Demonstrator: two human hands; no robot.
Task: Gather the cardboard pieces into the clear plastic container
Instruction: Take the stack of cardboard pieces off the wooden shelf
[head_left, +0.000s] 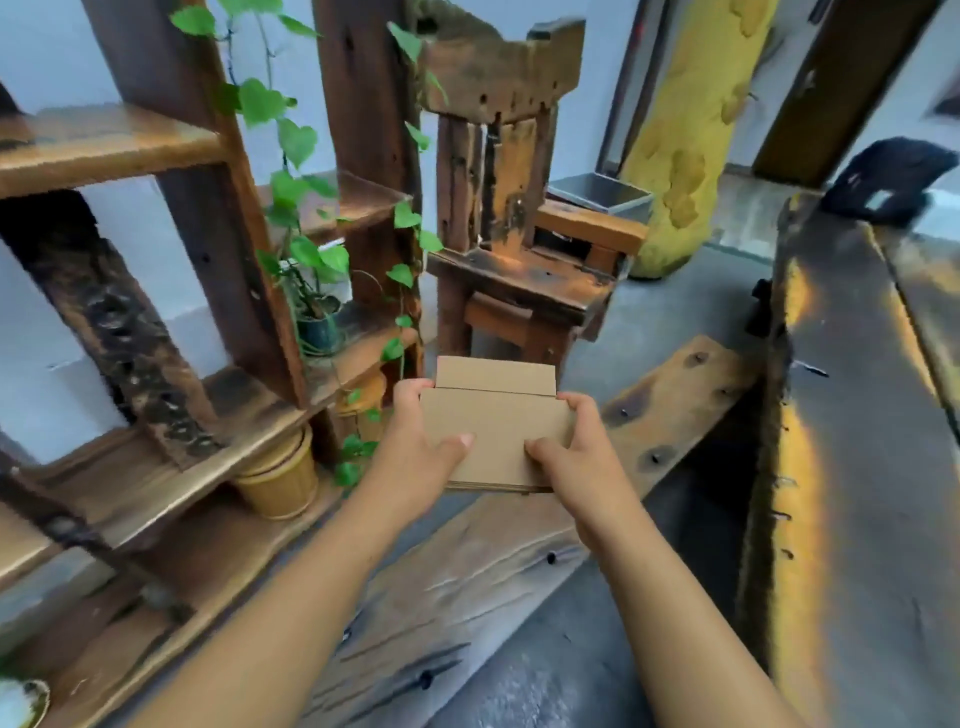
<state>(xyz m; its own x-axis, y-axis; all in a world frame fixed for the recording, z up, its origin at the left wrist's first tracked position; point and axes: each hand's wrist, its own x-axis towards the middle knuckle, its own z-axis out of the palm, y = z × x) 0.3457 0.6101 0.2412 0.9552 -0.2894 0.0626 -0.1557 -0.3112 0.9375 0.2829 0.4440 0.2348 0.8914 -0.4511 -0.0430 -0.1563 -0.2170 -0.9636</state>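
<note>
A flat stack of brown cardboard pieces (498, 421) is held in the air in front of me, above a long wooden bench (488, 561). My left hand (421, 441) grips its left edge, thumb on top. The right edge is gripped by my right hand (571, 452), thumb also on top. One piece at the back sticks out past the others. No clear plastic container is visible in this view.
A dark wooden shelf unit (171, 322) with potted ivy (306, 270) stands at the left, a yellow wicker pot (280, 478) on its low board. A rough wooden chair (514, 244) is straight ahead. A heavy wooden table (857, 415) fills the right. A yellow pillar (680, 130) stands behind.
</note>
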